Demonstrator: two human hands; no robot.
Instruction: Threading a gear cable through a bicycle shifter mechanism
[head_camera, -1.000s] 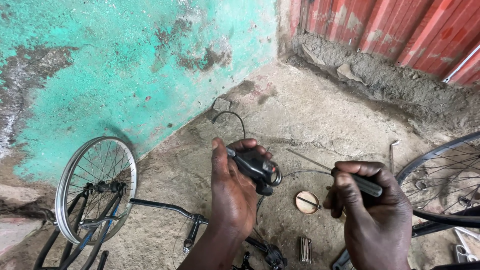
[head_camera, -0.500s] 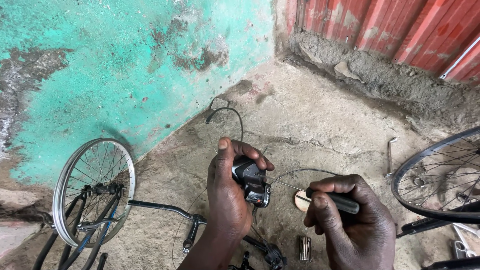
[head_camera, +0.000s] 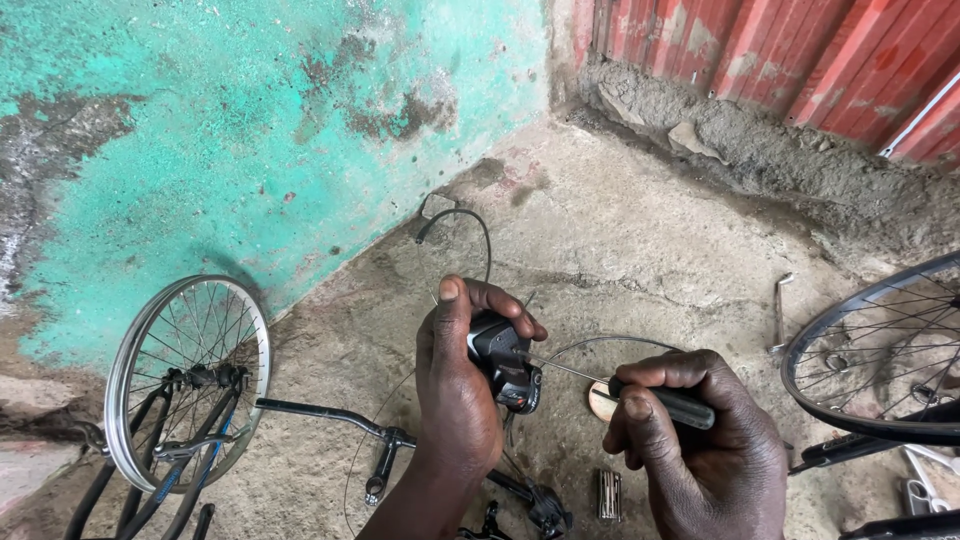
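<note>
Two hands work above the concrete floor (head_camera: 650, 250): the left hand (head_camera: 455, 385) wraps the black shifter (head_camera: 503, 362), while the right hand (head_camera: 700, 450) grips a screwdriver (head_camera: 620, 388) with its tip touching the shifter, right of the small wheel (head_camera: 190, 375).

No packages, labels, signs, screens.

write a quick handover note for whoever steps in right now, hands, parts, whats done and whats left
Left hand: gripping a black gear shifter, held up over the concrete floor.
Right hand: holding a screwdriver, tip set into the shifter body.
Nearby: small bike wheel at left, larger wheel at right, a round disc and a multi-tool on the floor.
Done: driver engaged on the shifter.
Left: cannot tell how far the screw is turned.
</note>
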